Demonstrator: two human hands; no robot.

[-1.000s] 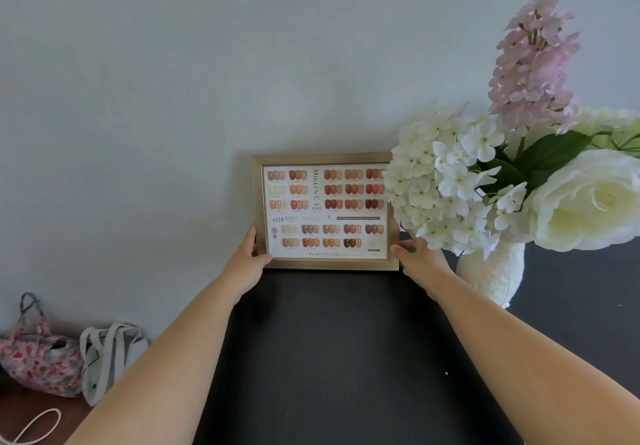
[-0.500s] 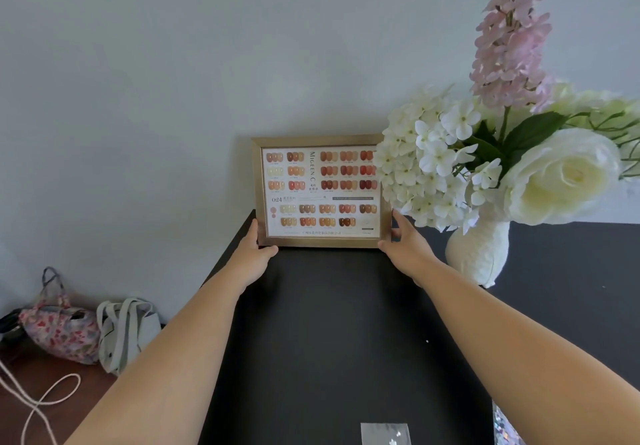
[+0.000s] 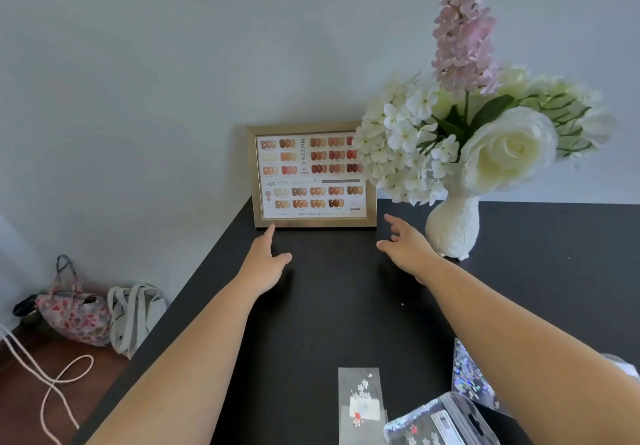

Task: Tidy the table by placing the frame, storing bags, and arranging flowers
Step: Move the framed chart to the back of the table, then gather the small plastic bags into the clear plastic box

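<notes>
A gold-edged frame (image 3: 313, 176) holding a nail-colour chart is stood upright at the far edge of the black table (image 3: 329, 306), at twelve o'clock from the hands, backed against the pale wall (image 3: 156, 63). The left hand (image 3: 266, 258) is held open with fingers spread; one fingertip is seen at, or just short of, the frame's lower left corner, and contact cannot be told. The right hand (image 3: 406, 243) is likewise open and empty, clear of the frame, at its five o'clock. A white vase (image 3: 452, 228) of white and pink flowers (image 3: 460, 122) is placed at three o'clock of the frame, its blooms overlapping the frame's right edge. Small clear bags (image 3: 362, 403) of sparkly decorations are laid at six o'clock on the near table edge. On the floor at nine o'clock a floral bag (image 3: 71, 309), a white tote (image 3: 133, 316) and a pale cord (image 3: 52, 378) are recorded.
</notes>
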